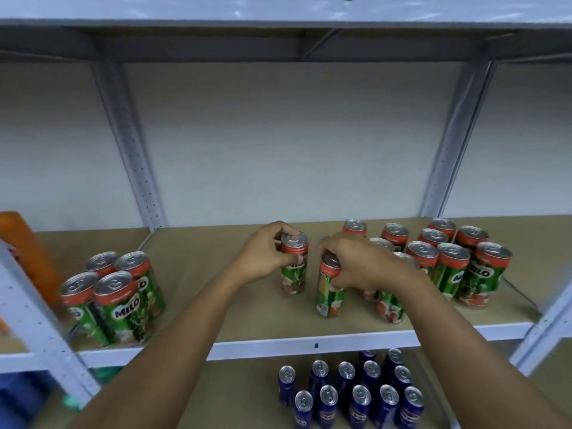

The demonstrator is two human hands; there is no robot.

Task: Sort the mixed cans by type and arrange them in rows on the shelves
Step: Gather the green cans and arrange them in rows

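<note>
On the middle shelf point(278, 346), both hands are working among green Milo cans. The left hand point(263, 255) is curling its fingers round the top of one upright can point(294, 267), thumb on the near side of it and fingertips over the rim. The right hand point(359, 264) is gripping a second upright can point(329, 289) from above, fingers wrapped about its red upper band. These two cans are standing apart from each other near the middle of the board, each seeming to rest on it, though blur is making the bases hard to judge.

Just beyond the right wrist, a cluster of Milo cans point(448, 261) is standing upright in loose rows toward the right end of the shelf; some are hiding behind the forearm. Well apart, at the left end, four more Milo cans point(114, 298) are sitting packed together, touching. An orange container point(28, 255) is leaning behind them at the far left edge.

On the lower shelf point(241, 394), blue cans point(359, 394) are standing upright in rows, lids facing the camera.
</note>
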